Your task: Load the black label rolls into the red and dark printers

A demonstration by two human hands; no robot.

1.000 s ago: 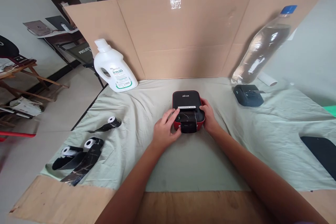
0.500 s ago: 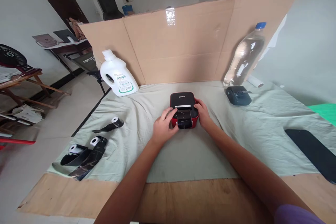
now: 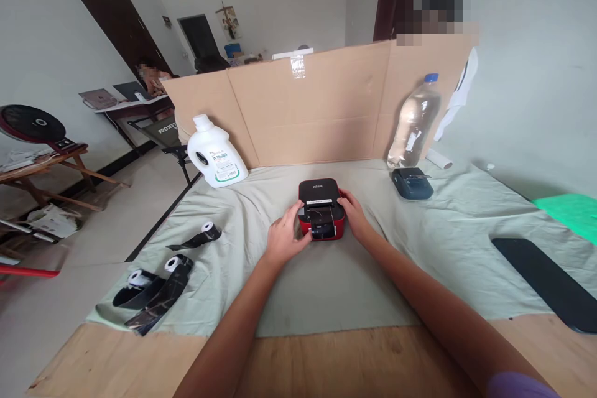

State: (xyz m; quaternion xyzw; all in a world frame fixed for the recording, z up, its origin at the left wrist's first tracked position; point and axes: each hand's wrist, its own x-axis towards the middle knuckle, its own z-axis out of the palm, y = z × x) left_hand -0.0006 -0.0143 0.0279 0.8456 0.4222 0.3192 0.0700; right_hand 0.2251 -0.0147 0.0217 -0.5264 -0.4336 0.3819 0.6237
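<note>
A small black-and-red label printer [image 3: 319, 189] sits on the cloth in front of me. A black marbled paper strip [image 3: 323, 231] curls out over its front. My left hand [image 3: 283, 233] holds the printer's left side, its fingers at the upper edge and its thumb by the front corner near the strip. My right hand [image 3: 355, 216] wraps round the right side, fingers along the red wall and thumb on the top edge. To the left lie several black paper rolls [image 3: 180, 265] with white cores, partly unwound.
A cardboard panel [image 3: 308, 118] stands across the back. Before it are a white jug [image 3: 217, 155], a clear bottle [image 3: 415, 121] with a blue cap and a dark small device [image 3: 412, 183]. A black phone [image 3: 543, 280] lies at right. Other people are partly visible behind.
My left fingers have shifted from the printer's top by the strip to its left edge. My right hand keeps its hold. The camera view has tilted up a little.
</note>
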